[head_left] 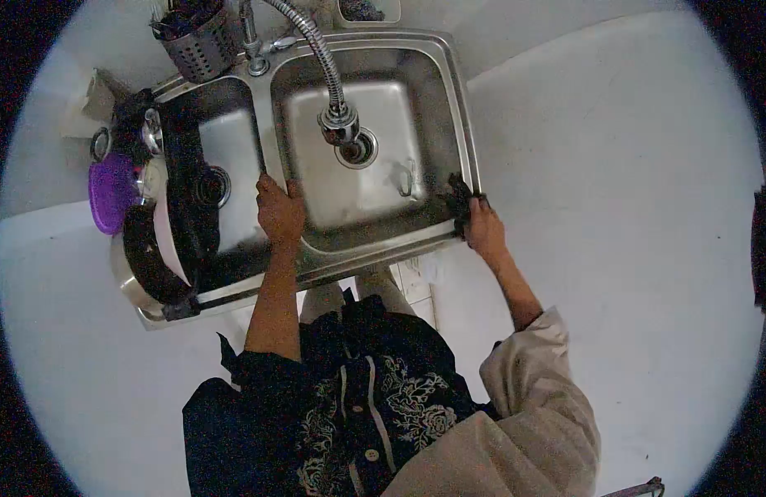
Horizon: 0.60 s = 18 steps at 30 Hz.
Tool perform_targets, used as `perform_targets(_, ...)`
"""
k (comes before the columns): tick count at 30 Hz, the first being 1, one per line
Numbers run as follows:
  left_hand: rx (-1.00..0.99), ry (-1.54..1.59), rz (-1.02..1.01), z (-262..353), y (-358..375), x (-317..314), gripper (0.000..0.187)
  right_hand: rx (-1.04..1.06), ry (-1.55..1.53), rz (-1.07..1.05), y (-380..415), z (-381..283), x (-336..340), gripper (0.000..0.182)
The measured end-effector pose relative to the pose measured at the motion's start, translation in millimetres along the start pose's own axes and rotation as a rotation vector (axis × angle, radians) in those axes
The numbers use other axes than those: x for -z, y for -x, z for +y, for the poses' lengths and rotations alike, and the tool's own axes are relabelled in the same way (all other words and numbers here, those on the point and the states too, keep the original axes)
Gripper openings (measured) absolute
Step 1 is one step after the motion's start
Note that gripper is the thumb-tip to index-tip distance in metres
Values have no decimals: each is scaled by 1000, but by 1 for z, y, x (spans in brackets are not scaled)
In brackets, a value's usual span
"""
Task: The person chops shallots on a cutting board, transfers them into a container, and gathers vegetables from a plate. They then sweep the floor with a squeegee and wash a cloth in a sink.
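My left hand (280,211) grips the metal divider (265,132) between the two basins, its fingers curled over one side and the thumb on the other. At the right rim of the sink (383,240), my right hand (486,229) is closed on a dark, crumpled cloth (457,199), partly hanging into the large basin. Its exact kind is hard to make out. Above the large basin's drain (362,151) hangs the flexible metal faucet (337,123). A small clear patch, perhaps water, shows on the basin floor.
Along the left basin stands a dark rack (180,157) with a purple bowl (113,195), a dark pan (147,257) and other dishes. A perforated utensil holder (202,51) is behind. A small tray (368,12) sits at the back. White countertop (598,166) extends right.
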<state>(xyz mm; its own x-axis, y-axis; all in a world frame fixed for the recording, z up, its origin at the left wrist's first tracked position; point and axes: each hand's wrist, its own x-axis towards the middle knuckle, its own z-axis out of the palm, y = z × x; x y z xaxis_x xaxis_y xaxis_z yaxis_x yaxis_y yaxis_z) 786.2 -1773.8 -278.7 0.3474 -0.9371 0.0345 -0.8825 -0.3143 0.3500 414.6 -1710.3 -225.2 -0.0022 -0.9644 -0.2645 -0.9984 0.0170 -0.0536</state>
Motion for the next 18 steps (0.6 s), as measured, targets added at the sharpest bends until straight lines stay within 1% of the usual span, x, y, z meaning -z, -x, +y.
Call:
perform_targets(2, -14, -28, 27, -1, 0, -2, 45, -91, -35, 36, 15, -7, -16, 42)
perform_targets(3, -21, -39, 37, -2, 1, -3, 44, -178, -56, -15, 17, -13, -19, 46)
perform_targets(5, 36, -37, -22, 4, 3, 6, 45, -361, -99, -112, 21, -37, -20, 53)
perform_targets(6, 66, -33, -50, 8, 3, 9, 45, -382, -142, -84, 21, -49, -25, 52)
perform_targets(7, 52, -40, -69, 8, 2, 9, 45, -400, -186, -58, 20, -60, -34, 51)
perform_targets(9, 31, -61, -103, 1, 2, 3, 45, -145, -274, 20, 30, -84, -52, 49)
perform_targets(12, -6, 4, -23, -7, 3, -6, 45, -139, -539, -27, 20, -115, -59, 53)
perform_targets(15, 73, 3, -76, 6, 0, 11, 44, -237, -794, -237, -19, -108, -87, 55)
perform_targets(16, 47, 3, -55, 4, 0, 8, 44, -260, -911, -232, -36, -103, -78, 53)
perform_targets(17, 24, 1, -35, -1, 1, 1, 44, -282, -892, -160, -44, -118, -18, 49)
perform_targets(18, 3, -4, -17, -5, 1, -3, 44, -237, -811, -150, -63, -103, -21, 47)
